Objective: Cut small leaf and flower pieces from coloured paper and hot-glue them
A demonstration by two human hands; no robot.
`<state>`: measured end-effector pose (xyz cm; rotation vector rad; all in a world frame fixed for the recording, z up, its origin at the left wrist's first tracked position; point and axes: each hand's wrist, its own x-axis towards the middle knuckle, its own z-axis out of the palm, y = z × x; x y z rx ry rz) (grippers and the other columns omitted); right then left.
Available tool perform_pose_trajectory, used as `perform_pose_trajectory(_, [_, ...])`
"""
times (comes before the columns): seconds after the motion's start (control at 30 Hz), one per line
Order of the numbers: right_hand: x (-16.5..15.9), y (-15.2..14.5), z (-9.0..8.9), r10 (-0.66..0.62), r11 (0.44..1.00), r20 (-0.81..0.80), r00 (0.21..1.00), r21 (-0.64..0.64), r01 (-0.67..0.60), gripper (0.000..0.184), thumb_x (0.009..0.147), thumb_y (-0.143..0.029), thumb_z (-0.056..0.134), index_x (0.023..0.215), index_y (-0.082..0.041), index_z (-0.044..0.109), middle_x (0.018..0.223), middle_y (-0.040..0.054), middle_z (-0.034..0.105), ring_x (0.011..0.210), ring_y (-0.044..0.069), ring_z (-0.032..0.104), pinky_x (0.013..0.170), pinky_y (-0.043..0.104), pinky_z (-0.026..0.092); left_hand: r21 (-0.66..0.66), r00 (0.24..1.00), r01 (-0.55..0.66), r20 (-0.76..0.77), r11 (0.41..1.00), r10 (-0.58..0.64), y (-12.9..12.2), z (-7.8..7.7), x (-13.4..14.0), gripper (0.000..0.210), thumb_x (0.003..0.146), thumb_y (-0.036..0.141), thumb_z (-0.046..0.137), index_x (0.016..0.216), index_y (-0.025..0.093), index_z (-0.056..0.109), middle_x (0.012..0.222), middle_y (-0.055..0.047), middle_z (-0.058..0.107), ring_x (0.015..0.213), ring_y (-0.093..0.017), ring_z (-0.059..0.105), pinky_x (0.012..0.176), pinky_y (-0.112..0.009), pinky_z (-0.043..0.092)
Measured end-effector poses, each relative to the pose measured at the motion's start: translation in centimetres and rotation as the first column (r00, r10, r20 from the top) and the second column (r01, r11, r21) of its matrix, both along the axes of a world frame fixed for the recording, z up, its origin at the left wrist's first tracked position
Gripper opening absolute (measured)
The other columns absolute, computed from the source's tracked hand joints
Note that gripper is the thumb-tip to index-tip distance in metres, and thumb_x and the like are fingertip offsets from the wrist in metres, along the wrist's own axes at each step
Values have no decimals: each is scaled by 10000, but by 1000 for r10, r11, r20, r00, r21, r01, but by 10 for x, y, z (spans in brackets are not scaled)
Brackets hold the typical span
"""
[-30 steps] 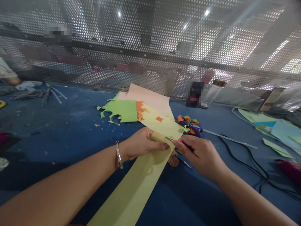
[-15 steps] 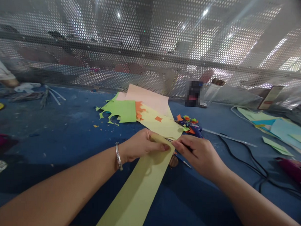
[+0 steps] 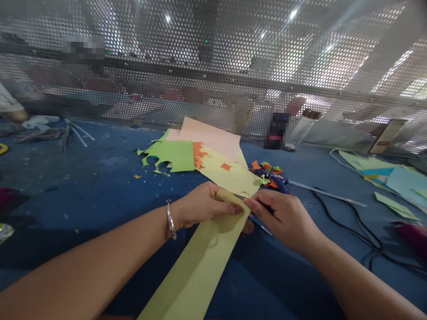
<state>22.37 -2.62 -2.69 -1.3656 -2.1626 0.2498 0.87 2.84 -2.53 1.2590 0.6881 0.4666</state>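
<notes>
A long strip of pale yellow paper slopes down toward me, its far end curled. My left hand is closed on that end, thumb on top and fingers behind. My right hand is closed round what look like scissors; only a short metal blade shows at the paper's edge, and the handles are mostly hidden in the fingers. Below the right hand, a slim blue and silver pen-like thing lies on the table. Just beyond the hands rests a pale yellow sheet with an orange scrap on it.
On the blue table lie a scalloped green sheet, a pink sheet and colourful scraps. Black cord and more coloured paper lie right. A perforated metal screen stands behind.
The view has shifted very slightly. Both hands keep their hold, and the paper and blade are almost where they were.
</notes>
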Motion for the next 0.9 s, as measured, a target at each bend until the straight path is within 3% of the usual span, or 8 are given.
perform_pose_trajectory(0.53, [-1,-1,0,-1,1000,8,1000,-30,2,452,1040,-471,439,736,-191,624,664,22,595,607,147,533,580,274,368,-11,999,51,11,999,-51,-1,-5,1,112,782,266,833,846,176,814,791,-37,780,635,-114,663,620,-217,503])
perform_pose_trajectory(0.73, [-2,-1,0,3,1000,18,1000,-16,-3,465,1042,-474,432,710,-194,598,657,21,582,604,145,526,581,277,364,4,1000,25,19,1000,-25,-1,-2,3,57,779,221,825,812,175,817,753,-17,763,647,-108,655,675,-224,522])
perform_pose_trajectory(0.9, [-4,-1,0,10,1000,-4,1000,-14,-10,443,1039,-461,445,707,-196,570,654,12,559,604,138,513,579,279,356,-17,998,63,3,998,-63,-8,3,0,52,820,219,788,818,174,815,746,-3,759,636,-98,650,604,-189,475])
